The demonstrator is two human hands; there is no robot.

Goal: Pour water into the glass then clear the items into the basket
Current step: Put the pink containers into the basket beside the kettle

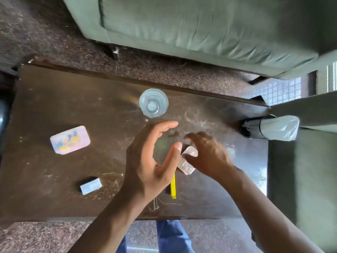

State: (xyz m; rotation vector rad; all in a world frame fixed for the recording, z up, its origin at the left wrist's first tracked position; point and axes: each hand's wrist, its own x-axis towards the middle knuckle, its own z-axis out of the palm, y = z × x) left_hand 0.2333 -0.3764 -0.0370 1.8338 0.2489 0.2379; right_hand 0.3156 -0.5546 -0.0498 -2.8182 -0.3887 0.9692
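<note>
A clear glass [153, 103] stands upright near the far edge of the dark wooden table [54, 110]. My left hand [151, 161] hovers in front of it, with the fingers loosely curved and the thumb apart, and it holds nothing. My right hand [206, 154] is spread palm-down just to its right, motion-blurred. Under its thumb lies a small translucent white packet [189, 167], partly hidden; I cannot tell whether the thumb touches it. A black mesh basket [251, 126] with a plastic liner [280, 128] sits off the table's right end. No water bottle is clearly visible.
A pink tin with a colourful print [70, 140] lies at the left. A small black and white box [90, 186] sits near the front edge. A yellow strip [173, 189] shows below my left hand. A green sofa [182, 30] stands beyond the table.
</note>
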